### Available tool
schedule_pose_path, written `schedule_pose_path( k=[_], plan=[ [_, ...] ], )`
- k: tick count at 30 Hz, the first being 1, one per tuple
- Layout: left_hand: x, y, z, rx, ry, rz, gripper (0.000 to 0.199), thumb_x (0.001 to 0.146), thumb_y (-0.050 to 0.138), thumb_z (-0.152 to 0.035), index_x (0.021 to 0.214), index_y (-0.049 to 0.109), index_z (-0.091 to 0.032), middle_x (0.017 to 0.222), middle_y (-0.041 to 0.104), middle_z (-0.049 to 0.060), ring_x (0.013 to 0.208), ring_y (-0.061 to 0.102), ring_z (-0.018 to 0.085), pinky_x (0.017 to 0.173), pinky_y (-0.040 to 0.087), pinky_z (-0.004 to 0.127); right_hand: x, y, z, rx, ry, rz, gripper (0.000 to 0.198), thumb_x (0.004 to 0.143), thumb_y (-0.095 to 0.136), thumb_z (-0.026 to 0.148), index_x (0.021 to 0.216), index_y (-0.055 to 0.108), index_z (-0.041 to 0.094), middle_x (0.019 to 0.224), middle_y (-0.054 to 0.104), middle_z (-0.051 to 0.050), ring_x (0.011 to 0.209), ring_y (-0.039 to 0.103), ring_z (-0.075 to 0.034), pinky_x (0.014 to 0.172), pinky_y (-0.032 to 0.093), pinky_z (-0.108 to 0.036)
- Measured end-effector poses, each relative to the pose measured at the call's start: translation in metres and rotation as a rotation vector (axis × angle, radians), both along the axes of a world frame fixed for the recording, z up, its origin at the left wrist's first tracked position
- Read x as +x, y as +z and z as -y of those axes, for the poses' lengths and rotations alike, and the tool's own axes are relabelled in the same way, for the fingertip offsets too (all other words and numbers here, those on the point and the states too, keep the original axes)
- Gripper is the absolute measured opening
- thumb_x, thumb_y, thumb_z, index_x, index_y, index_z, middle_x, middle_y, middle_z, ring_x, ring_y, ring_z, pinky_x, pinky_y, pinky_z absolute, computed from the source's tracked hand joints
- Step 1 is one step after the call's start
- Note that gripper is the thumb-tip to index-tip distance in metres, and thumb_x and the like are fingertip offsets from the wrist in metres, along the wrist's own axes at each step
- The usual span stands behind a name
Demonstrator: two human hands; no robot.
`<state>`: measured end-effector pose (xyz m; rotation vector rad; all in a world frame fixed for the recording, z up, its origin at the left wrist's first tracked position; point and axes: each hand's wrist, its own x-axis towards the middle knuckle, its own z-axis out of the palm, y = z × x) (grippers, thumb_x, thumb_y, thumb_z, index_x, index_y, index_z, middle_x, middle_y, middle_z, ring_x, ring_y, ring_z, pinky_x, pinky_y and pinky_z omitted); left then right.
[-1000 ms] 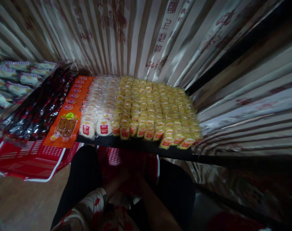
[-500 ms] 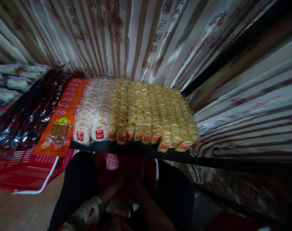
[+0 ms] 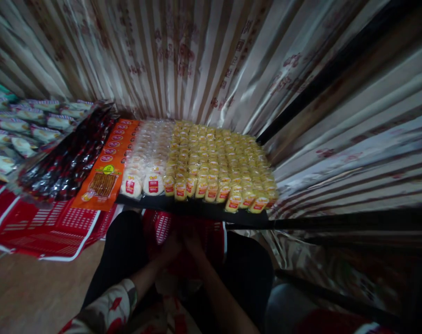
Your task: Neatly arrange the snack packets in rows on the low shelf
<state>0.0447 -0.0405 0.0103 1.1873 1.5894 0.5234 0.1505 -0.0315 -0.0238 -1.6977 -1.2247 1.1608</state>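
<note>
Both my arms reach down between my knees, over a red plastic basket [image 3: 215,236] that sits in deep shadow below the shelf edge. My left hand [image 3: 172,246] and my right hand [image 3: 192,240] are close together by the basket's interior. Their fingers are lost in the dark, so I cannot see whether they hold anything. Above them, on a black shelf [image 3: 197,207], stand rows of small yellow wrapped cakes [image 3: 211,167]. Left of these are rows of round white wrapped crackers [image 3: 153,183].
An orange snack packet [image 3: 104,171] and dark red shiny packets [image 3: 68,162] lie farther left, beside white packets [image 3: 33,113]. More red baskets [image 3: 50,227] with white handles stand below them. A striped curtain [image 3: 193,60] hangs behind, with a black bar [image 3: 322,79] slanting at right.
The view has shifted, so the shelf goods sit slightly smaller and more of the left side shows. My two hands are drawn nearer together and show a little farther up in the basket.
</note>
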Motion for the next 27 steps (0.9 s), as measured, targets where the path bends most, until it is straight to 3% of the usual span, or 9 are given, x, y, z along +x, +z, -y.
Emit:
schedule_pose_path(
  k=[6,9,14,19,24,27],
  plan=[
    [0.002,0.026,0.015,0.129,0.09,0.089,0.035,0.077,0.048,-0.014,0.112,0.052,-0.017,0.116,0.06,0.009,0.107,0.058,0.018,0.094,0.043,0.032,0.008,0.033,0.007,-0.02,0.017,-0.062,0.05,0.078,0.054,0.045,0.119,0.056,0.018,0.123,0.059,-0.013,0.113,0.056,-0.024,0.095,0.044,-0.042],
    [0.004,0.037,0.021,0.176,0.132,0.101,0.04,0.073,0.052,-0.013,0.113,0.049,-0.015,0.117,0.059,0.01,0.108,0.056,0.019,0.096,0.042,0.034,0.011,0.047,0.011,0.008,0.031,-0.157,0.055,0.075,0.053,0.044,0.122,0.053,0.017,0.129,0.054,-0.013,0.117,0.053,-0.023,0.1,0.041,-0.042],
    [0.003,0.059,0.028,0.289,0.171,0.097,0.041,0.071,0.053,-0.012,0.111,0.047,-0.016,0.113,0.058,0.009,0.105,0.057,0.018,0.095,0.043,0.034,0.012,0.07,0.015,0.104,0.037,-0.26,0.048,0.074,0.055,0.036,0.118,0.055,0.021,0.119,0.062,-0.01,0.105,0.061,-0.022,0.09,0.049,-0.04],
    [-0.007,0.077,0.032,0.314,0.155,0.08,0.042,0.07,0.054,-0.013,0.111,0.047,-0.018,0.11,0.06,0.006,0.101,0.058,0.018,0.092,0.044,0.035,0.013,0.093,0.013,0.126,-0.035,-0.263,0.035,0.071,0.06,0.039,0.099,0.062,0.019,0.099,0.069,-0.008,0.09,0.066,-0.022,0.081,0.053,-0.039],
    [-0.019,0.095,0.029,0.254,0.164,0.329,0.028,0.07,0.052,-0.017,0.098,0.053,-0.019,0.1,0.064,0.003,0.095,0.06,0.017,0.087,0.046,0.031,0.019,0.11,0.014,0.163,-0.043,-0.144,0.032,0.071,0.063,0.044,0.091,0.063,0.019,0.093,0.07,-0.007,0.088,0.066,-0.021,0.083,0.052,-0.038],
    [-0.024,0.106,0.025,0.14,0.159,0.54,0.025,0.066,0.054,-0.022,0.091,0.056,-0.019,0.087,0.065,0.001,0.081,0.061,0.016,0.073,0.048,0.027,0.023,0.116,0.015,0.16,-0.022,-0.182,0.035,0.07,0.064,0.042,0.095,0.061,0.018,0.093,0.07,-0.008,0.087,0.066,-0.022,0.082,0.052,-0.039]
  ],
)
